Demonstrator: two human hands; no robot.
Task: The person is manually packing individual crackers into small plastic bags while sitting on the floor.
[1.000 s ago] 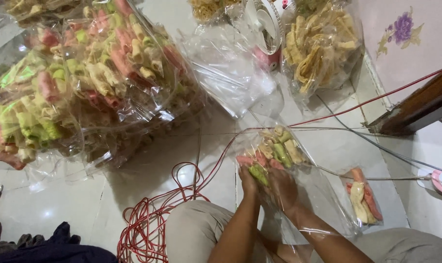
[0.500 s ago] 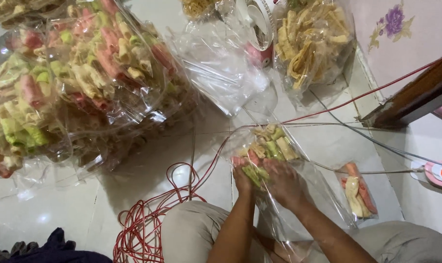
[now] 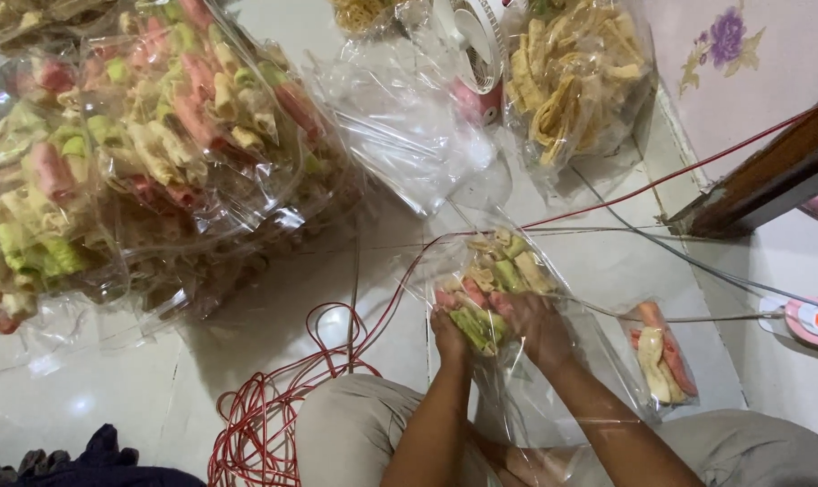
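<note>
Both my hands grip a clear plastic bag (image 3: 517,379) over my lap, partly filled with pink, green and cream crackers (image 3: 494,284). My left hand (image 3: 449,338) holds the bag's left side under the crackers. My right hand (image 3: 539,329) is pressed on the bag from the right, fingers closed over the crackers through the plastic. The bag's open lower part drapes over my knees (image 3: 355,433).
A big heap of filled cracker bags (image 3: 138,153) is at left. Empty clear bags (image 3: 400,117) and a bag of yellow crackers (image 3: 571,81) lie ahead. A small filled bag (image 3: 661,352) lies at right. Red cord (image 3: 265,424) coils on the white floor. A power strip (image 3: 810,320) is far right.
My hands stay on the bag and squeeze the crackers a little closer together; the view has shifted slightly.
</note>
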